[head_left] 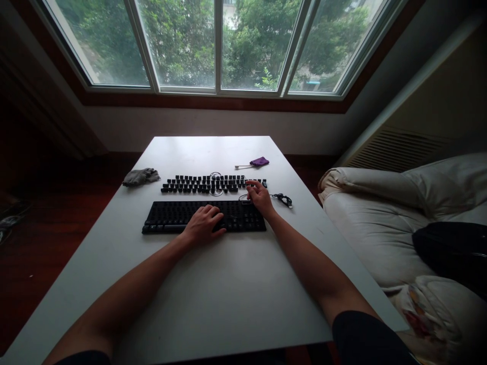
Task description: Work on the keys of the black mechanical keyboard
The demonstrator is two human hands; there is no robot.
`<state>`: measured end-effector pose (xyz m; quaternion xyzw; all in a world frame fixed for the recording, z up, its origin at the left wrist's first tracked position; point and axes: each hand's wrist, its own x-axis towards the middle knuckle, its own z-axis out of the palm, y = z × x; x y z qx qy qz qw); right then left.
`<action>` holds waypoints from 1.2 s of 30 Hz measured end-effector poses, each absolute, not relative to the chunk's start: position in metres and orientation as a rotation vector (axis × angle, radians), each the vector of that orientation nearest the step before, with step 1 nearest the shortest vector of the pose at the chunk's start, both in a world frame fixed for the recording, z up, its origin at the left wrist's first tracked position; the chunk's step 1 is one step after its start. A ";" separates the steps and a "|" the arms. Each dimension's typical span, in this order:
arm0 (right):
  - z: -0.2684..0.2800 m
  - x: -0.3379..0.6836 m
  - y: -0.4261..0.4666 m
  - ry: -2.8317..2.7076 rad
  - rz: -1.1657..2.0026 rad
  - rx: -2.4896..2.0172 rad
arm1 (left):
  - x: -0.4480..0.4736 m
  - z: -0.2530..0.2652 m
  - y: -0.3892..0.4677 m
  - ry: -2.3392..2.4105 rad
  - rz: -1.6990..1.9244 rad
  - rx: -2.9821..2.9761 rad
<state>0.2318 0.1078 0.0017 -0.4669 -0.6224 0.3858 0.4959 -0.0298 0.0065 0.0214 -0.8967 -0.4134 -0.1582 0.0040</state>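
Observation:
A black computer keyboard point(167, 217) lies lengthwise across the white table. My left hand point(203, 222) rests palm down on its middle, fingers loosely spread and thumb stretched to the right. Behind the keyboard, loose black keycaps point(190, 185) stand in rows. My right hand point(260, 198) is over the keyboard's far right corner, its fingertips reaching the right part of these rows. Its index finger and thumb look apart, and I make out nothing between them. A keycap hidden under the fingers cannot be ruled out.
A grey cloth point(140, 177) lies at the table's left edge. Farther back is a purple cloth or pouch point(259, 161) beside a thin white-tipped stick point(243, 167). A bundled black cable point(283, 199) lies right of my right hand. A pale sofa point(365, 228) stands beyond the table's right edge.

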 end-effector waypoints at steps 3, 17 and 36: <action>-0.001 0.233 0.111 -1.461 0.972 -1.128 | -0.025 0.022 0.007 -1.339 -0.495 -2.788; 0.002 0.236 0.113 -1.222 1.204 -1.003 | -0.021 0.021 0.006 -1.383 -0.511 -2.744; 0.024 0.214 0.119 -1.432 0.871 -1.151 | -0.021 0.021 0.007 -1.367 -0.528 -2.745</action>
